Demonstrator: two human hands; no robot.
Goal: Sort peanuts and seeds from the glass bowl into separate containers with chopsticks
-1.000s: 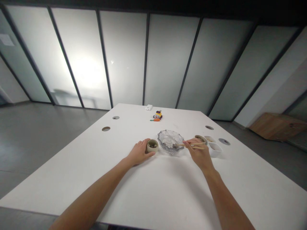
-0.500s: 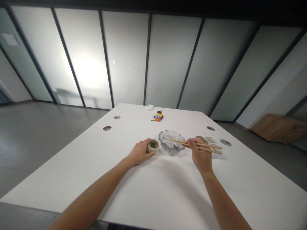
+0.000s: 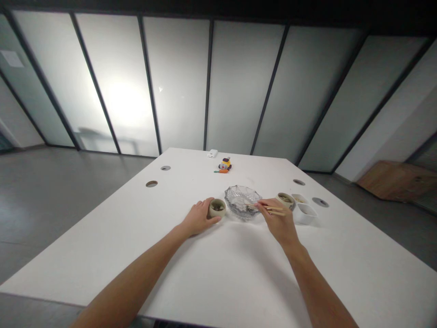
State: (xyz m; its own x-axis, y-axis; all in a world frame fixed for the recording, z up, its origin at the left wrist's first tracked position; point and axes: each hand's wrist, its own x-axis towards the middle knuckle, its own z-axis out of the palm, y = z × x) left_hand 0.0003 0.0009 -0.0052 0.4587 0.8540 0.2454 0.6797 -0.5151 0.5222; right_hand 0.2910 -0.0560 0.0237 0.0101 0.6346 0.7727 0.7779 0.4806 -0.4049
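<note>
Chopsticks (image 3: pixel 275 208) that reached across the glass bowl (image 3: pixel 239 192) half a second ago now dip into it, and the right hand (image 3: pixel 279 222) holding them has shifted slightly toward nine o'clock. That hand is pinched closed around the sticks, palm down, wrist bent, its forearm running back toward five o'clock. Their tips meet small dark bits at the bowl's four o'clock side; whether they grip any is unclear. The left hand (image 3: pixel 198 217) is half open, curled around a pale green cup (image 3: pixel 218 215) with thumb on the near side and fingers on the far side. This cup sits just beside the bowl at nine o'clock, with dark pieces inside. At the bowl's three o'clock, beyond the right hand, stands a second cup (image 3: pixel 286 193) of thin strips, then two white dishes (image 3: pixel 306 220), the farther holding something pale yellow. At eleven o'clock, well apart, is a toy vehicle (image 3: pixel 226 164).
</note>
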